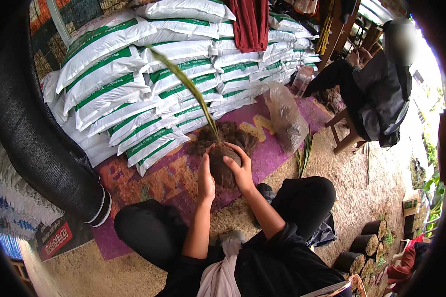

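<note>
Between my two palms sits a round, dark brown root ball (224, 171) with pale fibres on its lower side. One long, narrow green leaf shoot (195, 94) rises from its top and leans to the far left. My left hand (206, 174) cups the ball's left side, and my right hand (240, 171) wraps over its right side, fingertips near the top. Just beyond the ball lies a heap of dark crumbly soil (243, 141) on a purple printed sheet (277, 163).
White and green filled sacks (183, 64) are stacked at the back. A black mesh roll (39, 119) leans at left. A cloudy plastic bag (286, 119) stands right of the soil. Another person (381, 94) sits on a wooden stool (346, 131). Black plant pots (364, 245) stand lower right.
</note>
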The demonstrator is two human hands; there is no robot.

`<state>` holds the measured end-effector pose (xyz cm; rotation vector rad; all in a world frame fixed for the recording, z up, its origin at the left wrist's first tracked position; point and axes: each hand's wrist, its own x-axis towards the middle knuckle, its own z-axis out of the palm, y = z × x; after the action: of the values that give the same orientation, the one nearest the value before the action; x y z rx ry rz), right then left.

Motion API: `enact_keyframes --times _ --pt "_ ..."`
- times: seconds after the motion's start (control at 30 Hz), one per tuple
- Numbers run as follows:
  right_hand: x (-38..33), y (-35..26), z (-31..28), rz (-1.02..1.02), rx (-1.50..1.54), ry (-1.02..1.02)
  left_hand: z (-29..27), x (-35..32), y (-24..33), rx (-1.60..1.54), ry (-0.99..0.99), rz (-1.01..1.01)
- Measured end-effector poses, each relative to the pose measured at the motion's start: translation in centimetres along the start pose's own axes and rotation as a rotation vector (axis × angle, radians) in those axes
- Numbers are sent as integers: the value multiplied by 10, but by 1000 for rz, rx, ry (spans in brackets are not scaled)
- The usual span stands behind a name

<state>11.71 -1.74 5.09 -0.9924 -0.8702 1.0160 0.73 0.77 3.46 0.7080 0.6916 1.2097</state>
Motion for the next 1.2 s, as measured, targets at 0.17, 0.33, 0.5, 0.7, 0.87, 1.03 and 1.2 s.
enact_keyframes --times 0.17,0.33,0.5,0.7,0.87,1.03,1.2 --pt "-13 -3 5 -300 -420 -102 -9 6 -7 -324 -104 -87" --pt "-16 -15 6 -313 -863 5 -9 2 -11 -140 32 -166" --pt "-19 -24 15 -104 -806 -31 -19 6 -20 -127 -36 -159" --pt "-20 -10 23 -185 -729 -3 -53 19 -53 -193 3 -133" --pt "-17 11 7 -127 -661 -14 -26 6 -39 -166 90 -137" --pt "-15 9 9 -231 -694 -12 -18 2 -20 22 195 -201" --pt "-6 10 -4 -100 -342 23 -18 0 -9 85 54 -105"
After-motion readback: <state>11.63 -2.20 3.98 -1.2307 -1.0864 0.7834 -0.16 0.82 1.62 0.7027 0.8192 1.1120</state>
